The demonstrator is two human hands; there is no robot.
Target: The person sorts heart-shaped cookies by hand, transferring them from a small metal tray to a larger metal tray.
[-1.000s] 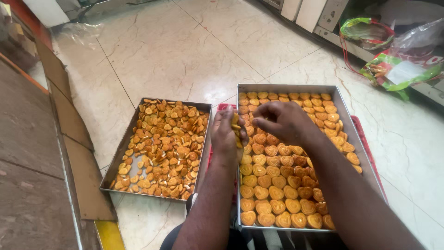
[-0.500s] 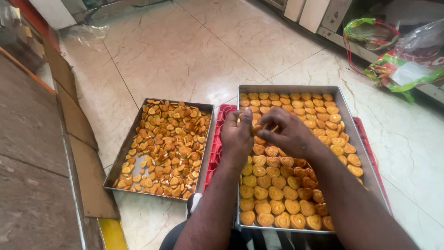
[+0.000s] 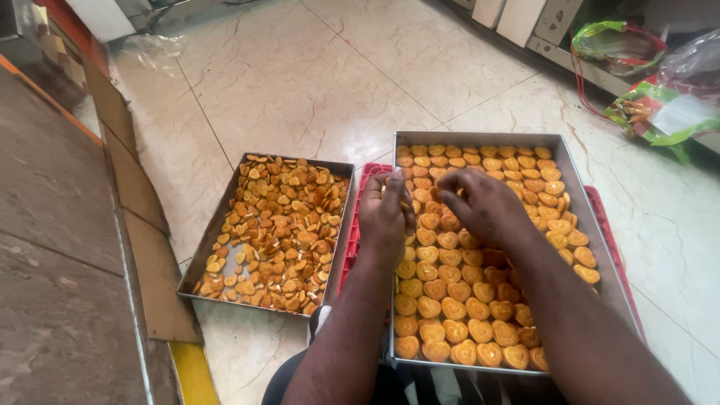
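Both hands (image 3: 386, 217) (image 3: 484, 206) over biscuit tray (image 3: 570, 176); fingers curled, hold unclear.

both hands, left hand (image 3: 386, 217) and right hand (image 3: 484, 206), rest on heart-shaped biscuits (image 3: 450, 300) in a steel tray (image 3: 592, 225).

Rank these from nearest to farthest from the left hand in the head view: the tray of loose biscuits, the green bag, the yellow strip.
1. Tray of loose biscuits, just left of the left hand.
2. Yellow strip, lower left on the floor.
3. Green bag, far upper right.
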